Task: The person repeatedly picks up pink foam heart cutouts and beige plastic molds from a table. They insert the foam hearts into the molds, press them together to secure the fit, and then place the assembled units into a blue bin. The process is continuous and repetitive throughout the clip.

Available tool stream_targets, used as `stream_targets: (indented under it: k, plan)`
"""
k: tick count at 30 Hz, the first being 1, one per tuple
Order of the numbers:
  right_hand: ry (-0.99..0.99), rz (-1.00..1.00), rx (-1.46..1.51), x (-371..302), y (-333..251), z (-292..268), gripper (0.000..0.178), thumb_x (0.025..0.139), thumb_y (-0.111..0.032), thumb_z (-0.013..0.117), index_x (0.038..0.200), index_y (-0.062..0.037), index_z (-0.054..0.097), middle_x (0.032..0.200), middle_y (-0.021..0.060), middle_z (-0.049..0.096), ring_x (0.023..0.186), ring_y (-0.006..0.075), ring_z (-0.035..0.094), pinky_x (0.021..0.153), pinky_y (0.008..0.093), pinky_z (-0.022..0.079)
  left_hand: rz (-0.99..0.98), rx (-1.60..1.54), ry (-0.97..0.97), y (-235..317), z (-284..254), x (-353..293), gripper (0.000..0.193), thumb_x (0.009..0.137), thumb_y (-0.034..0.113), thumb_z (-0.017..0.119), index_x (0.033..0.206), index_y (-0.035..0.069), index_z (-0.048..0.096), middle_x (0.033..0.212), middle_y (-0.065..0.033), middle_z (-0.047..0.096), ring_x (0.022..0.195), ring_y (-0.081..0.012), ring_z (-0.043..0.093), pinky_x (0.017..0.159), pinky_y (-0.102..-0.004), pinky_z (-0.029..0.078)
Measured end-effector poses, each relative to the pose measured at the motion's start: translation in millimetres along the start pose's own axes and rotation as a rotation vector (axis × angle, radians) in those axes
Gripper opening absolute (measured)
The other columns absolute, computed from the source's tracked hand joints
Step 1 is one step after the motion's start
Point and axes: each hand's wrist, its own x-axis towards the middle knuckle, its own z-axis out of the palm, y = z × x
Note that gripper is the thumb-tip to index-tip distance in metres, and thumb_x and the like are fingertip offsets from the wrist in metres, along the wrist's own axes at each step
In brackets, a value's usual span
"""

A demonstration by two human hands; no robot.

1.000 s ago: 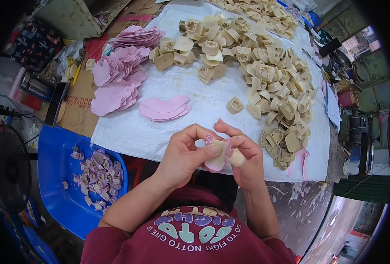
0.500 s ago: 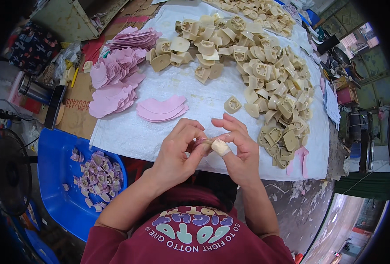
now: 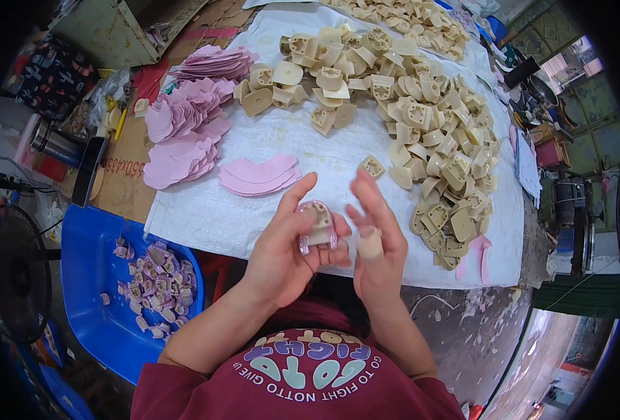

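Observation:
My left hand holds a beige plastic shoe heel with shiny pink covering round its sides; the hollow, ribbed face is turned up. Beside it my right hand is raised with its fingers apart and slightly blurred, a beige wrap on its thumb. No thing shows in that hand. Beyond my hands a few curved pink cover pieces lie on the white sheet. One bare beige heel rests alone just past my right fingertips.
A large pile of bare heels curves along the back and right of the table. Stacked pink covers lie at the left. Below the table's left edge, a blue basin contains several pink-covered heels. A black fan stands at far left.
My hands have come apart. The covered heel, mostly hidden between my fingers before, now shows in my left hand with its hollow face up, and my right hand has opened.

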Motion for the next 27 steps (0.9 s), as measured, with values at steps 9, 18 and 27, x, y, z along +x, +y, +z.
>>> stream_targets:
  k: [9,18,27]
  plan:
    - [-0.281,0.352,0.311,6.5,-0.5,3.6,0.033,0.098,-0.015,0.047,0.126,-0.0025,0.059,0.147,0.0090,0.043,0.076,0.0012,0.056,0.053,0.0157,0.043,0.259,0.214,0.107,-10.1,13.7,0.8,0.054,0.102,0.025,0.037,0.151,0.010,0.021,0.114,-0.0050,0.058,0.096,-0.0114,0.056,0.078,-0.0257,0.047]
    - [-0.256,0.387,0.091,9.7,-1.3,9.9,0.035,0.096,-0.016,0.053,0.128,-0.0021,0.055,0.146,0.0098,0.043,0.103,0.0135,0.058,0.071,0.0258,0.051,0.223,0.305,0.125,-10.0,-2.4,10.1,0.051,0.102,0.023,0.041,0.148,0.007,0.028,0.102,-0.0027,0.059,0.089,-0.0101,0.057,0.077,-0.0251,0.048]
    - [-0.467,-0.211,-0.665,12.4,-2.2,-5.8,0.051,0.085,-0.024,0.065,0.130,-0.0042,0.053,0.145,0.0163,0.042,0.140,0.0396,0.028,0.111,0.0475,0.025,0.002,0.212,-0.067,8.9,-17.3,6.9,0.057,0.101,0.026,0.046,0.151,0.013,0.021,0.094,-0.0047,0.057,0.069,-0.0114,0.056,0.058,-0.0265,0.049]
